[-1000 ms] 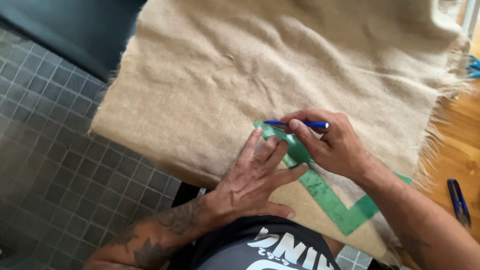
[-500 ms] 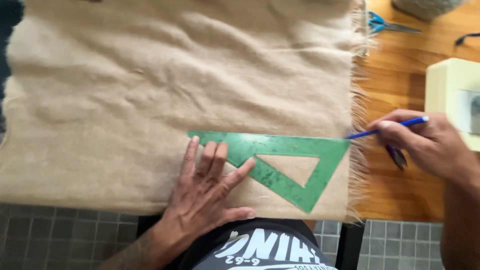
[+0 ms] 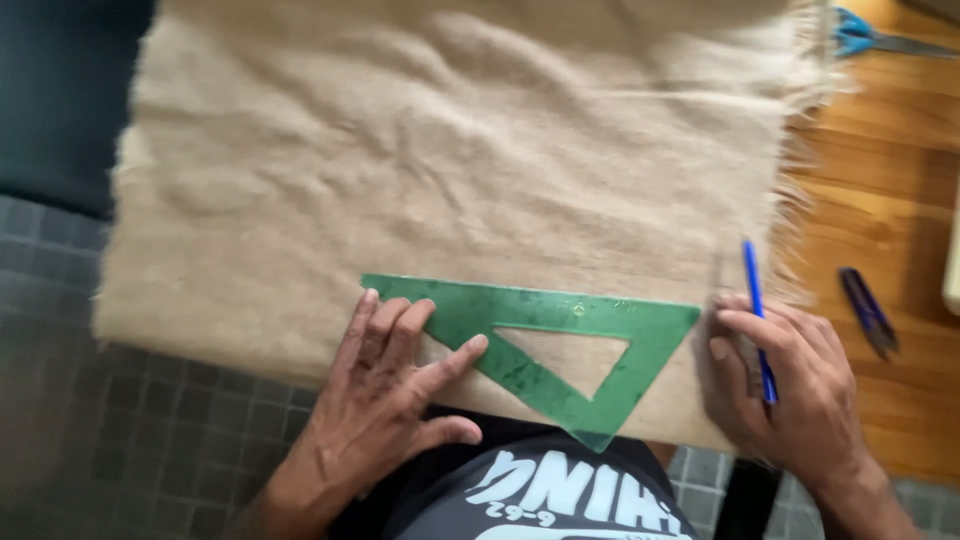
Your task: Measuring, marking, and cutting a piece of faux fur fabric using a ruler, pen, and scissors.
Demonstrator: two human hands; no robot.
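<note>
A large piece of tan burlap cloth covers the table, with a frayed fringe on its right side. A green see-through triangle ruler lies flat on the cloth near the front edge. My left hand presses flat on the ruler's left end, fingers spread. My right hand rests at the cloth's right fringe, just right of the ruler's tip, and holds a blue pen that points away from me.
The wooden table top shows to the right of the cloth. Blue-handled scissors lie at the far right top. A small dark clip-like tool lies right of my right hand. A grey tiled floor is below left.
The view has swung. My right hand with the pen left the ruler's edge, went out past the cloth's right fringe, then came back close to the ruler's right tip. My left hand stayed on the ruler.
</note>
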